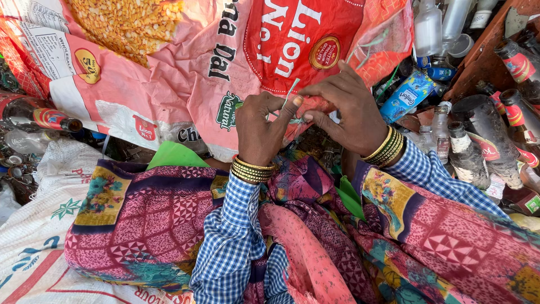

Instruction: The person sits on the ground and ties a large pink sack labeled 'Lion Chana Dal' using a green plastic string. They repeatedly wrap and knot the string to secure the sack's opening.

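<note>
Head view: left hand (260,130) and right hand (344,110), both pinched shut on a pale green string (292,93) at the lower edge of a red-and-pink woven sack (185,73). Glass bottles (478,141) heaped just right of the sack.

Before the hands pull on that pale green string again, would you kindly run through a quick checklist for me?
1. Left hand pinching the pale green string: ok.
2. Right hand on the string at the sack's edge: ok, fingertips meet there.
3. Red and pink sack lying on the lap: ok.
4. Knot tied or loose: cannot tell, fingers hide it.
5. Glass bottles away from the right elbow: not ok, they lie close beside it.
</note>
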